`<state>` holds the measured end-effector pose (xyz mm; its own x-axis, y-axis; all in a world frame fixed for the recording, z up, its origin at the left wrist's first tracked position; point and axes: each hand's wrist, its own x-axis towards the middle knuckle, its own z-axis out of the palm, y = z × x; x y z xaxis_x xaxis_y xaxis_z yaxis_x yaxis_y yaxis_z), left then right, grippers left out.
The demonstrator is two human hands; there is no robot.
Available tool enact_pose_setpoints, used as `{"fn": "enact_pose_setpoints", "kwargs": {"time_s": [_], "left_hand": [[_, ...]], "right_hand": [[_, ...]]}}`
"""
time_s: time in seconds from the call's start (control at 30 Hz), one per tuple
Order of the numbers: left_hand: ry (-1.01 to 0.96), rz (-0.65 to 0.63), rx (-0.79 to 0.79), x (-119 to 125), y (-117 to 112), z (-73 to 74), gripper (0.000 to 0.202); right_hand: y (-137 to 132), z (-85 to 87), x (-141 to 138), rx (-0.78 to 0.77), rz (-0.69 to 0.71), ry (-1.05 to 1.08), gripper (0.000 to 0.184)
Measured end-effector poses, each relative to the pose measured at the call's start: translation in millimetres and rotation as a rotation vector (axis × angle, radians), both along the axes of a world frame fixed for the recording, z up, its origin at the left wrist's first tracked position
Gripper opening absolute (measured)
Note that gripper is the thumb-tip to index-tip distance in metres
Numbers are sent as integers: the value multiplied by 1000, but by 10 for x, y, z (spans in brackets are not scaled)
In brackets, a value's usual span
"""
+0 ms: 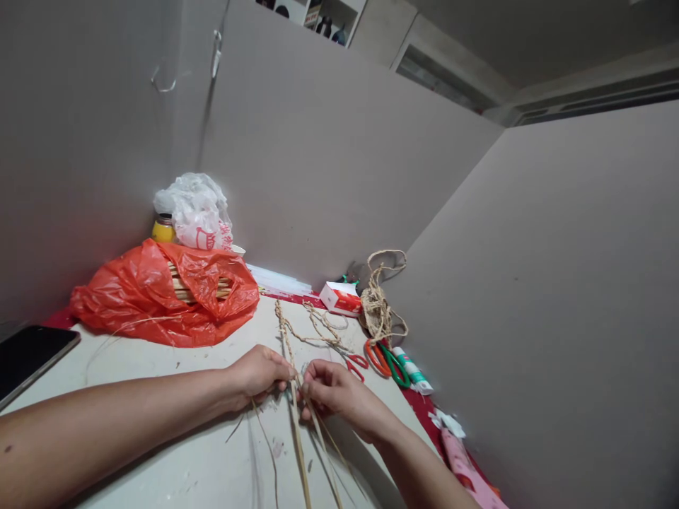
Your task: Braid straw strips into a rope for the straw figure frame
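My left hand (pixel 259 373) and my right hand (pixel 334 389) meet at the middle of the white table (pixel 159 367). Both pinch thin pale bamboo sticks (pixel 300 438) that run toward me across the table. A strand of jute twine (pixel 289 332) wraps the sticks and trails away toward the back. The fingers of both hands are curled shut round the sticks and twine where they cross.
An orange plastic bag (pixel 159 293) holding more sticks lies at back left, with a white bag (pixel 196 212) and a yellow jar (pixel 163 230) behind it. A twine bundle (pixel 379 304), small red box (pixel 342 297), scissors (pixel 385 360), glue tube (pixel 414 371) sit right. A dark phone (pixel 26 357) lies left.
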<state>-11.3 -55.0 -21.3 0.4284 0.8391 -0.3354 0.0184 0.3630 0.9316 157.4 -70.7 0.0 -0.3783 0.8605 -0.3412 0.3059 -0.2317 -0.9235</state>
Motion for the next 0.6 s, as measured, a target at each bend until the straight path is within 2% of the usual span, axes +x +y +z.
{"fn": "enact_pose_setpoints", "kwargs": {"time_s": [0.13,0.37,0.5,0.6], "left_hand": [[10,8,20,-3,1,-19,18],[-6,-11,36,0,20,-85,19],[14,-15,39,-2,19,-82,21],[35,-28,55,-8,19,-86,24]], "right_hand": [[53,-15,-9,-51,29,23,23],[115,-135,-16,-57,-57,130,29],[125,-109,-15,-39,-84,93,29],[147,-81,-8,28,-90,10,25]]}}
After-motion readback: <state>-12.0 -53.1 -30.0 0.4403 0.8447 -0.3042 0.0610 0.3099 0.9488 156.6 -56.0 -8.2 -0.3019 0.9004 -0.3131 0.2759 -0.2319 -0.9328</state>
